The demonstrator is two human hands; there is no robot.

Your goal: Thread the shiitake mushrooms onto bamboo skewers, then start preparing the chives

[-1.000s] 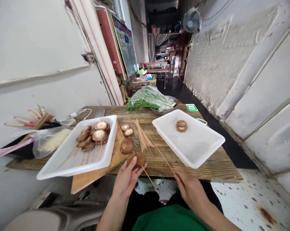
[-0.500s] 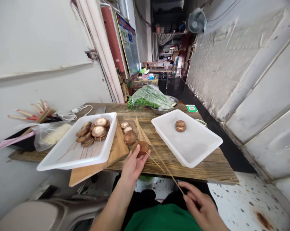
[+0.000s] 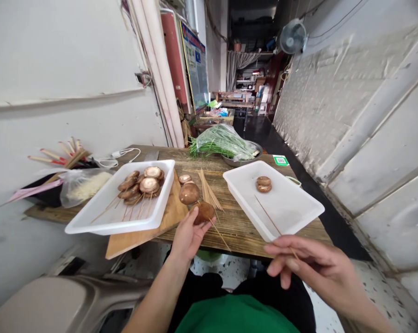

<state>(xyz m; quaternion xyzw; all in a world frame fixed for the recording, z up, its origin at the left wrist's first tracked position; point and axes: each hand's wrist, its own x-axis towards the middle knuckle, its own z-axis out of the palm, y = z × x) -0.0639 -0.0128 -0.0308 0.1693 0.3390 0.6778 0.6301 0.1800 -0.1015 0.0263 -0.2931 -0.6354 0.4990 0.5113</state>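
Observation:
My left hand (image 3: 187,238) is closed on a brown shiitake mushroom (image 3: 205,213) near the table's front edge. A thin bamboo skewer (image 3: 220,235) runs through it, its free end pointing down toward me. Just behind, a second brown cap (image 3: 189,193) appears to be on the same skewer. My right hand (image 3: 304,261) pinches another bamboo skewer (image 3: 267,216), whose tip points up and left, over the right tray in view. Loose skewers (image 3: 209,192) lie fanned on the table beyond my left hand. Pale-sided mushrooms (image 3: 185,179) sit beside them.
A white tray (image 3: 87,225) at left holds several skewered mushrooms and rests partly on a wooden board (image 3: 132,241). The right white tray (image 3: 292,228) holds two mushrooms (image 3: 263,184). Bagged green stalks (image 3: 223,141) lie in a metal bowl at the back. A black container (image 3: 44,192) stands far left.
My right hand has risen and moved right, and its skewer has swung away from the mushrooms toward the right tray. My left hand keeps its hold. The camera view has shifted slightly.

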